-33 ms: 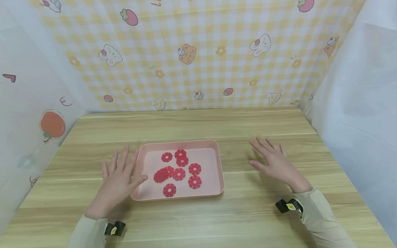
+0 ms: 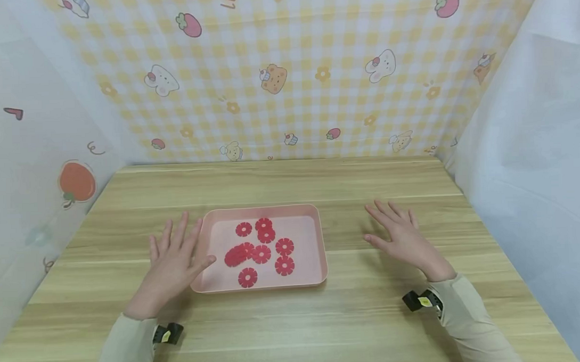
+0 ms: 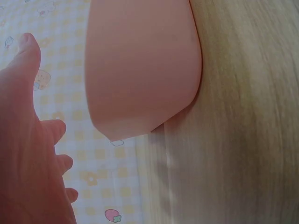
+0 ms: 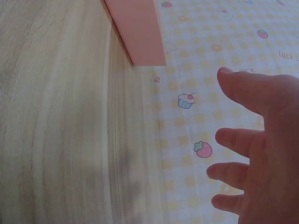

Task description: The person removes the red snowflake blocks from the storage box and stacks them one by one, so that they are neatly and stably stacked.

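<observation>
A shallow pink tray (image 2: 307, 276) lies on the wooden table, left of the middle in the head view. Inside it are several red notched discs (image 2: 247, 278) with holes in their centres; some overlap in a pile at the tray's left. My left hand (image 2: 173, 265) hovers at the tray's left edge with fingers spread, holding nothing. Off to the right of the tray, my right hand (image 2: 402, 241) is held over the table, its fingers spread and nothing in them. Both wrist views show the tray's outer wall (image 3: 140, 70) beside the hands.
The wooden table (image 2: 285, 330) stretches around the tray. A yellow checked cloth (image 2: 316, 95) with cartoon prints hangs behind it. White sheets (image 2: 522, 114) close in the left and right sides. Dark bands with small cameras (image 2: 169, 333) sit on both wrists.
</observation>
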A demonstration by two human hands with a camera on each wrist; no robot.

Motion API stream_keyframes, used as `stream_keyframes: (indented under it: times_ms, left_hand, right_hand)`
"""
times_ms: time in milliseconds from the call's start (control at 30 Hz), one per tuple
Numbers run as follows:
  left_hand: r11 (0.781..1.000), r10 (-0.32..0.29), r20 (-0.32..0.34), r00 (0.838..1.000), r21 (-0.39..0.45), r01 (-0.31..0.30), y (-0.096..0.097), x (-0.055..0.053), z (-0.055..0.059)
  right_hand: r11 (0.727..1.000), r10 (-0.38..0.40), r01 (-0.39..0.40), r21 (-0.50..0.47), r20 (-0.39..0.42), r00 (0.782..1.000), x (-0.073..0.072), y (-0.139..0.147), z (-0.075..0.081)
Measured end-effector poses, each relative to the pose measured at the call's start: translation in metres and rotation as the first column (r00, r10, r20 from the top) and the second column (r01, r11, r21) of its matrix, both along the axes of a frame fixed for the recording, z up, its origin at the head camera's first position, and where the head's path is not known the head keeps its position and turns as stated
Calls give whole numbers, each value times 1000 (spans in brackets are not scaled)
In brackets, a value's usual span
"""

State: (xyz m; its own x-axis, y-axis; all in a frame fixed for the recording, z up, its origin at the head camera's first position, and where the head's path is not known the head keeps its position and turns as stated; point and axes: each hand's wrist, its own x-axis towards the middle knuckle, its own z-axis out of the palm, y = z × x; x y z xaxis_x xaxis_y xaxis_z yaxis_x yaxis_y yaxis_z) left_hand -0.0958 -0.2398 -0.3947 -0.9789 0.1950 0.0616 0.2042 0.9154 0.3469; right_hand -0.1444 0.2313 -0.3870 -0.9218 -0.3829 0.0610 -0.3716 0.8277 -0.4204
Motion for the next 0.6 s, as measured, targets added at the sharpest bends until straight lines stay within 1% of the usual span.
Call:
stream_keyframes:
  times_ms: [233,433,600]
  left_hand:
    - [1000,5,11,1000,-3,-5,-1,4,-2]
    - [1000,-7,38,999,2,7,-1,6,-4]
    - [1000,-15,66,998,1,14,-1,7,-6]
  right_hand:
    - [1000,15,-15,4,-8,1000,0,-3,-2]
    - [999,32,-32,-3,14,999,-3,-7,-2]
    - [997,68,-68,-38,-14,998,-8,-17,-2]
